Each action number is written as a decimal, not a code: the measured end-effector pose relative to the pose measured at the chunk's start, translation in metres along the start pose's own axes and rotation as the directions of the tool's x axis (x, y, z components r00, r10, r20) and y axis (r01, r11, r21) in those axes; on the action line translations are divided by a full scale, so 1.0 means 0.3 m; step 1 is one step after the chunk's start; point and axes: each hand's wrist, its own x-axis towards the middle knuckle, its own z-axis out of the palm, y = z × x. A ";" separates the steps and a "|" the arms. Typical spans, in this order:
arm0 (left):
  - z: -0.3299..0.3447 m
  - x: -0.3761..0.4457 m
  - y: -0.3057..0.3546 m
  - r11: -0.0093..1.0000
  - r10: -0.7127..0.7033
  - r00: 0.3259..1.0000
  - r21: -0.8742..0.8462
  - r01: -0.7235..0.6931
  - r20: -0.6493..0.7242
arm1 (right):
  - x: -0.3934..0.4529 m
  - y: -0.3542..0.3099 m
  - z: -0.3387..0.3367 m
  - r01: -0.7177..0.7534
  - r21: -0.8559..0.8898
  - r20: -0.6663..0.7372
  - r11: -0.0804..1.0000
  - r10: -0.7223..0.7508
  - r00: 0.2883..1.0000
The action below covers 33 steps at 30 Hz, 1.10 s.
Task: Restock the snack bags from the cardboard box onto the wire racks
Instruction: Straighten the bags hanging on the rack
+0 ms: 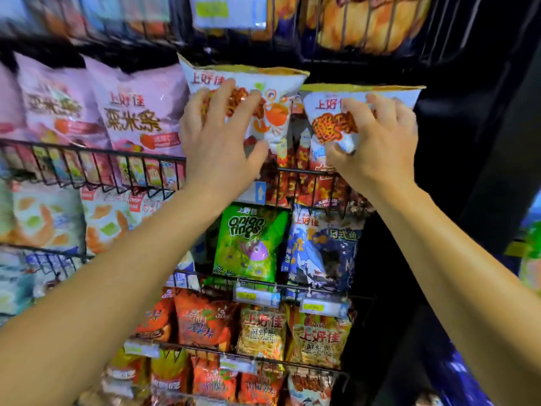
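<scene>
both hands up at the wire rack (164,159). left hand (218,142) spread, fingers curled on a white crab snack bag (272,112) above the rack rail. right hand (377,142) pinches a second crab bag (328,112) just beside it.

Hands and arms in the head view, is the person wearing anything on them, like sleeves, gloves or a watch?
Nothing shows: the left hand and right hand are bare, without gloves or visible rings. Both forearms are uncovered to the frame edge, with no sleeve, watch or band in sight.
</scene>
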 end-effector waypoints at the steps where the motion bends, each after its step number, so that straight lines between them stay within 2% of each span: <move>1: 0.009 0.016 0.000 0.999 -0.031 0.997 0.037 0.028 0.072 | 0.014 0.000 -0.001 -0.050 -0.032 0.082 0.998 0.053 0.995; 3: 0.036 0.049 0.003 0.996 -0.070 0.980 0.059 0.060 0.185 | 0.033 0.005 0.007 -0.115 -0.061 0.220 0.992 0.125 0.967; 6: 0.080 0.089 -0.006 0.996 -0.077 0.968 0.066 0.063 0.241 | 0.054 0.017 0.027 -0.167 -0.037 0.358 0.985 0.169 0.919; 13: 0.117 0.209 -0.015 0.994 -0.101 0.943 0.083 0.078 0.318 | 0.098 0.032 0.060 -0.204 -0.074 0.318 0.976 0.217 0.923; 18: 0.121 0.263 -0.065 0.987 -0.037 0.917 0.158 -0.029 0.396 | 0.093 0.052 0.090 -0.220 -0.140 0.289 0.965 0.253 0.923; 22: 0.147 0.225 -0.040 0.984 -0.092 0.928 0.173 0.031 0.361 | 0.072 0.057 0.153 -0.167 -0.241 0.285 0.956 0.234 0.930; 24: 0.138 0.223 -0.037 0.986 -0.092 0.930 0.162 0.035 0.356 | 0.088 0.054 0.154 -0.171 -0.232 0.342 0.957 0.245 0.907; 27: 0.100 0.238 -0.034 0.989 -0.069 0.910 0.148 0.009 0.410 | 0.140 0.050 0.100 -0.176 -0.252 0.479 0.952 0.281 0.832; 29: 0.073 0.240 -0.029 0.989 -0.069 0.901 0.147 0.006 0.429 | 0.157 0.043 0.067 -0.163 -0.251 0.514 0.954 0.274 0.813; 33: 0.028 0.251 -0.064 1.000 -0.001 0.925 0.020 -0.007 0.380 | 0.150 0.018 0.008 -0.160 -0.175 0.421 0.971 0.221 0.880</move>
